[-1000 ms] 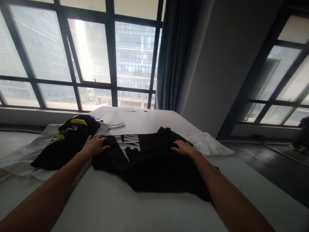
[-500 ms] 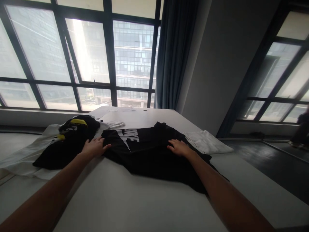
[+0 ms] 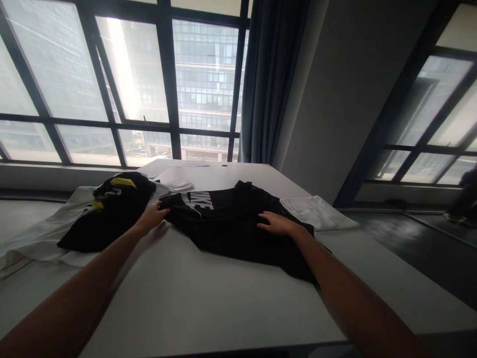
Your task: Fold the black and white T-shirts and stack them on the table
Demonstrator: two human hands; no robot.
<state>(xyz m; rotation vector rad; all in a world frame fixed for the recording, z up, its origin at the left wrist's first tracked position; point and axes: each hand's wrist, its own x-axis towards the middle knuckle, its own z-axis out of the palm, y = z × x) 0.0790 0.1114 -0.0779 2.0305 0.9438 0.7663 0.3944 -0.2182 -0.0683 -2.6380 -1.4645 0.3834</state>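
white "nike" lettering (image 3: pixel 202 200) on the black garment (image 3: pixel 231 233)

the one view looks from the wearer's head, forward and down, close over a table (image 3: pixel 208 303) in the lower frame. it faces a window (image 3: pixel 204 79), upper left.

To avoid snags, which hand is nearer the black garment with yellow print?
Left: the left hand is just right of that garment; the right hand is over on the black shirt.

At left, black garment (image 3: pixel 108 221) with yellow print, on white fabric (image 3: pixel 61 219). At right, white cloth (image 3: pixel 328 214). Behind, bluish curtain (image 3: pixel 266 94) between window (image 3: pixel 204 74) and pillar (image 3: pixel 335 104).
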